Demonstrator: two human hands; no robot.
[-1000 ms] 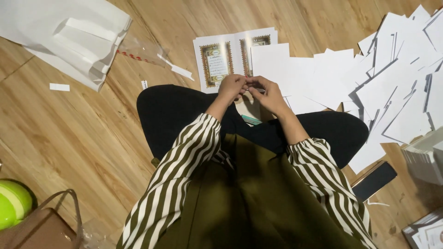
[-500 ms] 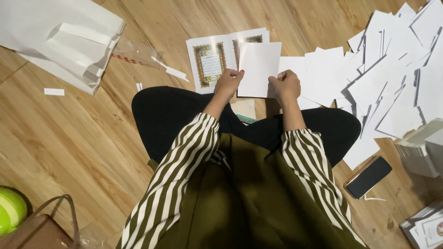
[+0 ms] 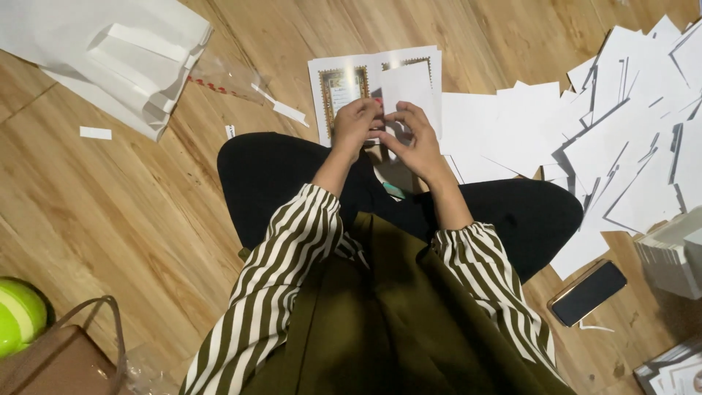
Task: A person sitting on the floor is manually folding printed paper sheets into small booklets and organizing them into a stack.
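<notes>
You are sitting cross-legged on the wooden floor point(image 3: 131, 219), and both your hands are raised over your knees around one white sheet of paper point(image 3: 411, 91). Your left hand point(image 3: 356, 126) has its grip pinching the sheet's lower left edge, fingers curled tight. Your right hand point(image 3: 417, 143) meets it just beside, its fingertips point(image 3: 398, 117) pressed onto the sheet's lower part. The sheet stands nearly upright in front of a printed page with ornate gold frames point(image 3: 338, 84) lying on the floor behind it. To your right, a loose spread of white paper sheets point(image 3: 621, 139) covers the floor, and a dark phone point(image 3: 589, 292) lies near your right knee. Well apart on your left lie a pile of folded white paper point(image 3: 110, 51), a brown bag point(image 3: 62, 362) and a green ball point(image 3: 18, 314).
</notes>
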